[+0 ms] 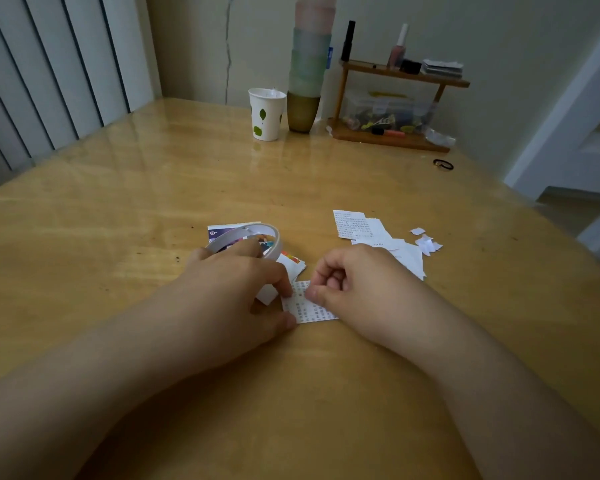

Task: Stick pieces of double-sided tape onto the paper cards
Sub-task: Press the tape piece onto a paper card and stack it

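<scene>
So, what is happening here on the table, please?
A person works at a wooden table. The left hand holds a tape roll and touches a small printed paper card; the right hand pinches the card's edge. More paper cards and scraps lie beyond.

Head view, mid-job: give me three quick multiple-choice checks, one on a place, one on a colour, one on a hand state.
1. The tape roll lies:
A. by the left hand
B. on the wooden shelf
C. inside the paper cup

2. The paper cup's leaf prints are:
A. red
B. green
C. blue

3. The right hand is:
A. flat, fingers straight
B. off the table
C. curled, pinching the printed card

Answers:
1. A: the roll sits just beyond the left knuckles.
2. B: green leaves on white.
3. C: its fingertips meet at the card's edge.
</scene>
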